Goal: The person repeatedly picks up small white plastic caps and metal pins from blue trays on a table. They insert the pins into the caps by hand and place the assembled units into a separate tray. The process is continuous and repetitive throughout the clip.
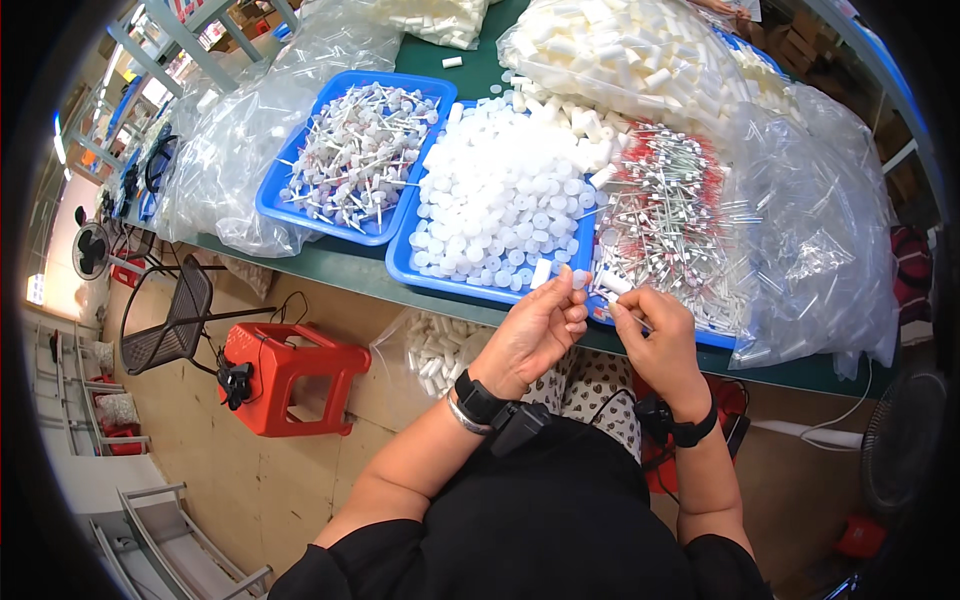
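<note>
Left hand (540,330) has its fingertips pinched on a little clear disc (581,279), right by the near corner of the blue tray (450,287) heaped with discs. Right hand (662,335) is just beside it, thumb and finger curled close by a white tube (615,284), though I honestly can't tell if they're gripping it.

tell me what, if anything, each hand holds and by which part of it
Left hand: apparently a translucent disc, pinched at its edge. Right hand: a white cylinder is close by; whether gripped, and where, cannot be told.
</note>
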Tool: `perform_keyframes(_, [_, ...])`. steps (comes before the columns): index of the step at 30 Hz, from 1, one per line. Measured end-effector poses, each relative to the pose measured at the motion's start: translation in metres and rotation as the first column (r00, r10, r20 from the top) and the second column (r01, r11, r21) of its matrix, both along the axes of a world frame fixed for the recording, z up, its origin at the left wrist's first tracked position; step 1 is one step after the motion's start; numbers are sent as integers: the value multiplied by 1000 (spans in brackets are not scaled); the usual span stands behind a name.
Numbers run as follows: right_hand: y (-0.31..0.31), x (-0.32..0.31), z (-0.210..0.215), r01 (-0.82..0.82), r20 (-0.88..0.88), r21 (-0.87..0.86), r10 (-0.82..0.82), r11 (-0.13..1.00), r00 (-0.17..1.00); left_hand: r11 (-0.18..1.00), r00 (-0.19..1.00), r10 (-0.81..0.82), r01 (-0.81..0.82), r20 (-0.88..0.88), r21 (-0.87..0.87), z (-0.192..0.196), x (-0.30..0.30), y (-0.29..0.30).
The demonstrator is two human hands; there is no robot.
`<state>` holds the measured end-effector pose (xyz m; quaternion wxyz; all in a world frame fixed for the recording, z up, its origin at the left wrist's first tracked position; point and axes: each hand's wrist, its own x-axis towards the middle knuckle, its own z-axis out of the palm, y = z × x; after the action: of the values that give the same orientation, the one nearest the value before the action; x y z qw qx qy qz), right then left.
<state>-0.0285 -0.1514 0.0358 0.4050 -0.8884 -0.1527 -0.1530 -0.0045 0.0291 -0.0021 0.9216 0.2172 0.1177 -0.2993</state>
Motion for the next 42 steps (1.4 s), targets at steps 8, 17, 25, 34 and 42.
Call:
perform_keyframes(8, [1, 4, 2, -15, 177, -131, 38, 991, 983, 977, 980, -57, 15, 192, 214, -5, -4, -6])
perform_keyframes(17, [11, -5, -20, 99, -274, 342, -2, 935, 962, 998, 991, -48, 43, 128, 41, -9, -12, -19])
perform_keyframes(25, [-11, 7, -4, 71, -390, 303, 56, 950, 919, 984, 976, 8, -47, 219, 170, -5, -1, -4])
perform_keyframes(34, [-32, 23, -4, -114, -9, -411, 121, 904, 993, 940, 966, 130, -192, 222, 282, 7, 10, 20])
perform_keyframes(42, [-8, 47, -25, -138, -68, -633, 123, 762, 990, 939, 966, 122, -186, 226, 288, 1, 7, 12])
